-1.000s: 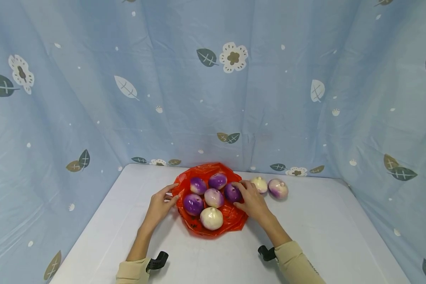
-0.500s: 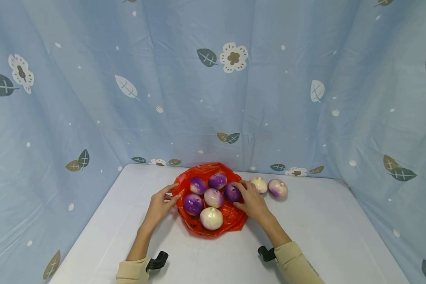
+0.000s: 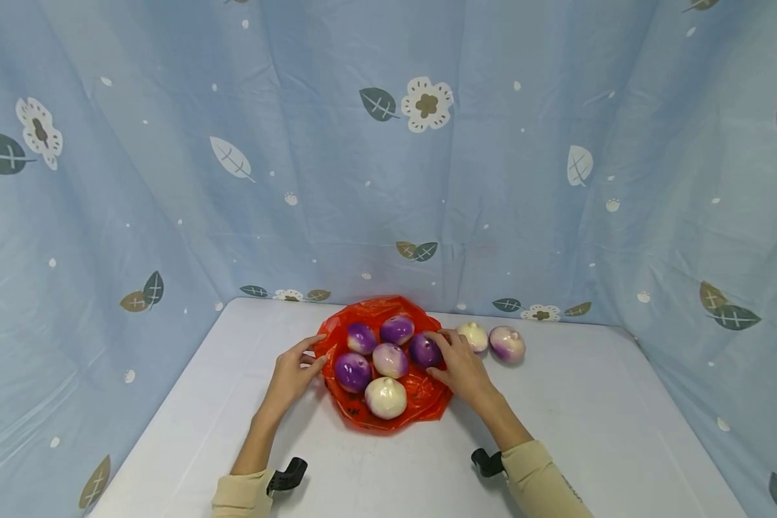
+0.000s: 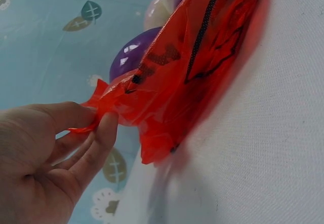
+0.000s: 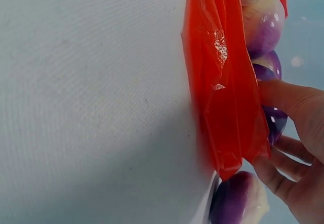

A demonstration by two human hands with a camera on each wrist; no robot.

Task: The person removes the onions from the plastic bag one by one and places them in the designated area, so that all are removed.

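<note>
Left hand (image 3: 288, 374) and right hand (image 3: 462, 368) both at the red bag (image 3: 427, 397)!

Right up front, on the near side of the bag, there are tan sleeves (image 3: 242, 495) and black wrist mounts (image 3: 288, 476), one pair to each side. The bag itself spreads wide on the white counter (image 3: 375, 475), crumpled rim all round. Nearest inside it, a cream bulb (image 3: 385, 398)! Just behind and left, a deep violet bulb (image 3: 352, 373); a pale lilac bulb (image 3: 391, 360) takes the bag's middle. Out at the left rim, the left hand has thumb and forefinger nipped close on the red plastic. Over at the right rim, the right hand's fingers are well apart, curved about a dark purple bulb (image 3: 424, 350) in the bag; how firmly, I can't tell. To the bag's back, a purple-and-white bulb (image 3: 361, 338), and right of it a purple-topped bulb (image 3: 397, 330). Outside, right of the bag past that right hand, a small cream-yellow bulb (image 3: 473, 337) and a white-and-violet bulb (image 3: 508, 344) sit side by side. Behind the bag hangs the blue curtain (image 3: 388, 187), all leaves and flowers!
</note>
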